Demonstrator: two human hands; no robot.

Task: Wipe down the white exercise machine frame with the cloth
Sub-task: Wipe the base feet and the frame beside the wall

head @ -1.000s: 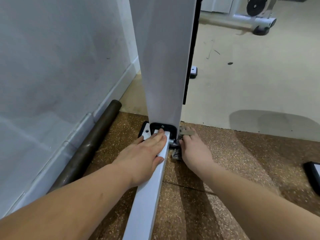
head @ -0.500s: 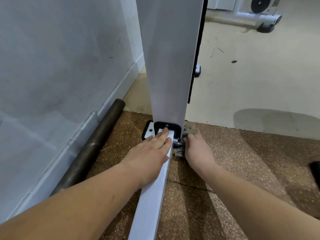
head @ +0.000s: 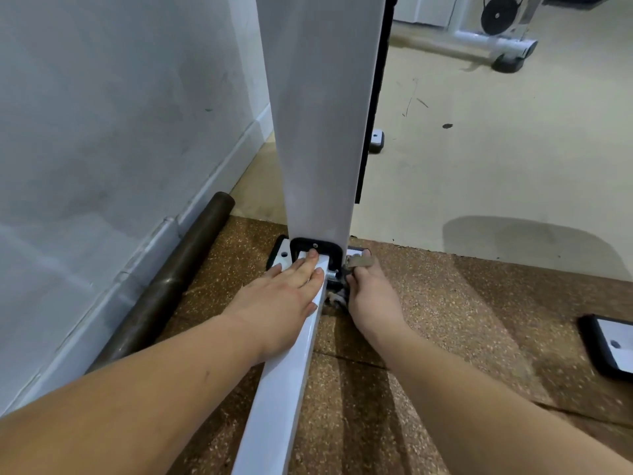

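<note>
The white machine frame has a tall upright post (head: 322, 132) and a low floor bar (head: 281, 389) that meets it at a black bracket (head: 334, 250). My left hand (head: 281, 303) lies flat on top of the floor bar, fingers spread, fingertips at the bracket. My right hand (head: 371, 296) is on the bar's right side at the joint, curled around a grey cloth (head: 354, 262). Only a small bit of cloth shows above my fingers and a scrap below near the bolt.
A dark metal pipe (head: 171, 282) lies along the wall's skirting at the left. Brown speckled rubber mat (head: 445, 303) covers the near floor, pale concrete beyond. A black-edged white foot plate (head: 613, 347) sits at the right edge. Another white machine (head: 496, 32) stands far back right.
My right hand has shifted slightly forward at the joint with the cloth. The left hand stays flat on the bar.
</note>
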